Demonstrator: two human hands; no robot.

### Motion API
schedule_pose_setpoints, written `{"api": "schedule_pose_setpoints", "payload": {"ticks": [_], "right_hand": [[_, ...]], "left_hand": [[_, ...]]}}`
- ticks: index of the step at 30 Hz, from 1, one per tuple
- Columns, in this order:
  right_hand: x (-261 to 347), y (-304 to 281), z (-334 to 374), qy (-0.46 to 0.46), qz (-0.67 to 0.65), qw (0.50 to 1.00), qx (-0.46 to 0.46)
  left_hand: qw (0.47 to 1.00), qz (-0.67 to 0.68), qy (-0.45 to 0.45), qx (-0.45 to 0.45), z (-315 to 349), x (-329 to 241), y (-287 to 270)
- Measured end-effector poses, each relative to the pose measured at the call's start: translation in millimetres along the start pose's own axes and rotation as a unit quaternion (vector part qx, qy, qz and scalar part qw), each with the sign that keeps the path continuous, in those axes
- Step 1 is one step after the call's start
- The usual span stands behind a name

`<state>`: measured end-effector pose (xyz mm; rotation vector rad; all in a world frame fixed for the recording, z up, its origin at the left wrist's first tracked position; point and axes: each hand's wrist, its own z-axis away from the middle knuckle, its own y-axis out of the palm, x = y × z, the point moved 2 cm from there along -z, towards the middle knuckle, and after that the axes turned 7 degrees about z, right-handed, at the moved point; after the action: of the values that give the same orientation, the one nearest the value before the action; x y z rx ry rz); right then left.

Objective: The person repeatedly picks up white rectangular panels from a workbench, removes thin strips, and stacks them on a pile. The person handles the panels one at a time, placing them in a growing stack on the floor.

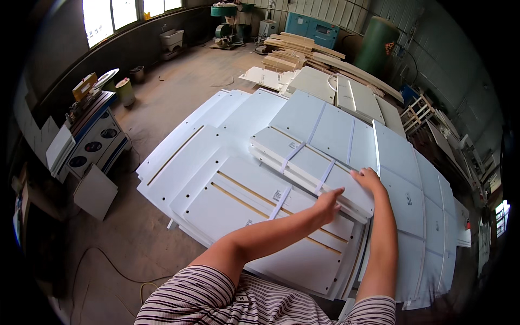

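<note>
A bundle of white panels [309, 161], bound with pale straps, lies at an angle on top of larger stacked panels. My left hand [328, 206] grips its near long side close to the right end, thumb up by the top edge; its other fingers are partly hidden. My right hand [369, 180] holds the far side near the same end, with fingers bent over the top. Under and in front of the bundle is a stack of white panels [238, 203] with brown grooves, small dark holes and a strap. Wider strapped panels [406, 200] lie to the right.
More white panels [189, 146] spread left. Behind are pale boards [311, 84], stacked timber [303, 49], a blue-green cabinet [311, 30] and a green tank [375, 42]. At left stand a machine with round dials [95, 145] and a leaning board [96, 192]. A cable [103, 252] crosses the floor.
</note>
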<state>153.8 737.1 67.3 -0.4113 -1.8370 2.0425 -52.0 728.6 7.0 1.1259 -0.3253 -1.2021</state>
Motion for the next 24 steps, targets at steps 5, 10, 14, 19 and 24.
{"api": "schedule_pose_setpoints", "payload": {"ticks": [5,10,14,19,24], "right_hand": [[30.1,-22.8,40.5,0.035,-0.155,0.980,0.116],[64.3,-65.0,83.2,-0.019,-0.168,0.960,0.224],[69.6,-44.6,107.2,-0.117,-0.313,0.901,0.277],[151.1,-33.4,177.9,0.032,-0.625,0.735,0.261],[220.1,-47.2,199.1,-0.018,-0.654,0.709,0.264]], "left_hand": [[0.991,-0.107,-0.017,-0.081,43.0,-23.3,6.6],[0.983,-0.182,0.026,-0.024,101.8,-64.2,-9.3],[0.988,-0.138,0.055,-0.041,162.3,-91.1,-15.4],[0.974,-0.154,0.146,-0.079,206.0,-120.0,-50.2],[0.977,-0.141,0.142,-0.078,247.2,-167.0,-86.6]]}}
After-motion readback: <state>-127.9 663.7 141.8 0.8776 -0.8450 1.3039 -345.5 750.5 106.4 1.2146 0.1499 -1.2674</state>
